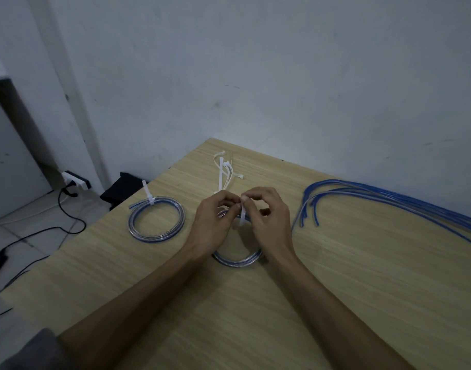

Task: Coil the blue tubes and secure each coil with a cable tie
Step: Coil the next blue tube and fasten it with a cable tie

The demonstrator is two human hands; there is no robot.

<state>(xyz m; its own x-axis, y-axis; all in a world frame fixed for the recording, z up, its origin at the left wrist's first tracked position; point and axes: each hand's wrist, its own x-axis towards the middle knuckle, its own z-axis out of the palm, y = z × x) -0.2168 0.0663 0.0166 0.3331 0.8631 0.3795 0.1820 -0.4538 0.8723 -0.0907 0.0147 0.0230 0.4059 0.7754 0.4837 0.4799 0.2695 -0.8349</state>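
Both hands meet over the coil (237, 259) at table centre, left hand (215, 222) and right hand (266, 217) pinching the cable tie (242, 216), which runs roughly twelve to six o'clock across the coil's far rim.

Pale wood-grain surface (336, 303) under your hands, far corner beyond them. Grey-white scuffed wall (255, 76) ahead of your hands. Black bag-like object (125, 189) on floor past surface edge, left of your hands. White power strip (75, 180) farther left at wall foot, black cable (68, 222) trailing over tiled floor (36, 225). Grey sleeve (28, 351) at your lower left.
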